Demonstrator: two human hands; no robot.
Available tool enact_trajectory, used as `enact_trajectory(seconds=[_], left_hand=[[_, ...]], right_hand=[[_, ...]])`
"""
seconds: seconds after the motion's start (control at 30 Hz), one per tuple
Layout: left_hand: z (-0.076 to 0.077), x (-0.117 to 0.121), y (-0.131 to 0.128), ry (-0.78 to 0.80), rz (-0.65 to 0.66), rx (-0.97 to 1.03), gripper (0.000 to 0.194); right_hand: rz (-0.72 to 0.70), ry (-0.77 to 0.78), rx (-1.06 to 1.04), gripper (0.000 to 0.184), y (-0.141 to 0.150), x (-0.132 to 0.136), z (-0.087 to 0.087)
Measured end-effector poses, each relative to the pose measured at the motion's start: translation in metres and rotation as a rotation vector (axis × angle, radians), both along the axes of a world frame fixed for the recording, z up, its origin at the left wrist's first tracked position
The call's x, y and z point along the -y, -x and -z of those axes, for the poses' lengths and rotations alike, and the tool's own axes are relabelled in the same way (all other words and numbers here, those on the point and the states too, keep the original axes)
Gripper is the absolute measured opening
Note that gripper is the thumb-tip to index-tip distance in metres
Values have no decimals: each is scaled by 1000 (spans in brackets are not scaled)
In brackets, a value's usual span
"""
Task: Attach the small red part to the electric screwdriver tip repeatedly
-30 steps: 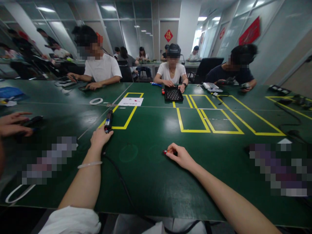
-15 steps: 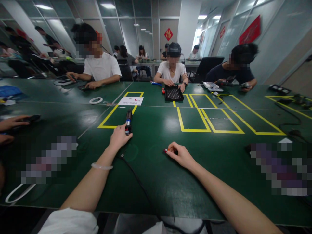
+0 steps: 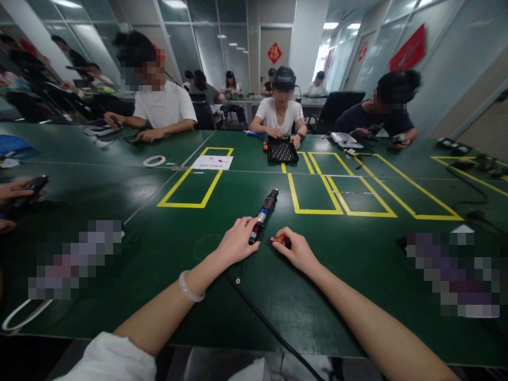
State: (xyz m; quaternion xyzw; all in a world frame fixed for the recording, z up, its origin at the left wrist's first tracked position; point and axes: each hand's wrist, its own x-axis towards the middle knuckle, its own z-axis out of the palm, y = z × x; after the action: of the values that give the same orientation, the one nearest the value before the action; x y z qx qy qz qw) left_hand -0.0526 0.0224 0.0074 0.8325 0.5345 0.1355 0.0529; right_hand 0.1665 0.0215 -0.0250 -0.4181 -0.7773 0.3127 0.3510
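Observation:
My left hand (image 3: pixel 238 241) is wrapped round the rear end of a corded electric screwdriver (image 3: pixel 266 206), dark with blue and silver bands. Its narrow tip points away from me and to the right, just above the green table. A black cord (image 3: pixel 262 312) runs from beneath that hand towards the table's near edge. Close by on the right, my right hand (image 3: pixel 296 248) pinches a small red-and-orange piece (image 3: pixel 273 239) between thumb and fingers. Most of this piece is hidden, so its kind is unclear. It sits a short gap away from the screwdriver's rear end.
Yellow tape outlines (image 3: pixel 317 212) mark the green table (image 3: pixel 337 317). A paper sheet (image 3: pixel 212 162) and a white ring (image 3: pixel 154 161) lie farther off. Opposite, a person works over a black tray (image 3: pixel 282 151). Pixelated objects flank me; another person's hand (image 3: pixel 16 190) is at left.
My left hand has swung right and nearer to me with the screwdriver, whose tip now leans right. The cord has shifted along. My right hand has hardly moved and keeps its pinch.

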Motion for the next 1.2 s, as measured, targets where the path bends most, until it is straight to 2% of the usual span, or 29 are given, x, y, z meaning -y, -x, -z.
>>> enact_trajectory(seconds=[0.2,0.3,0.4,0.63,1.0,1.2], left_hand=[[2,12,-16,45,123,46,70],[3,14,-18,48,150,55,71],[3,13,-18,44,152,55,71],[3,14,-18,32,144,30,70],[4,15,-28,-39,79,-30,58],[6,3,-22,-75,70,-100,59]], right_hand=[[31,-78,163,13,2,-3,8],[29,-76,178,16,4,-3,8],[1,-47,117,14,5,-2,5],[-109,-98,90,1,2,2,2],[-96,-120,109,8,2,3,-3],[-56,-139,117,16,-3,5,-1]])
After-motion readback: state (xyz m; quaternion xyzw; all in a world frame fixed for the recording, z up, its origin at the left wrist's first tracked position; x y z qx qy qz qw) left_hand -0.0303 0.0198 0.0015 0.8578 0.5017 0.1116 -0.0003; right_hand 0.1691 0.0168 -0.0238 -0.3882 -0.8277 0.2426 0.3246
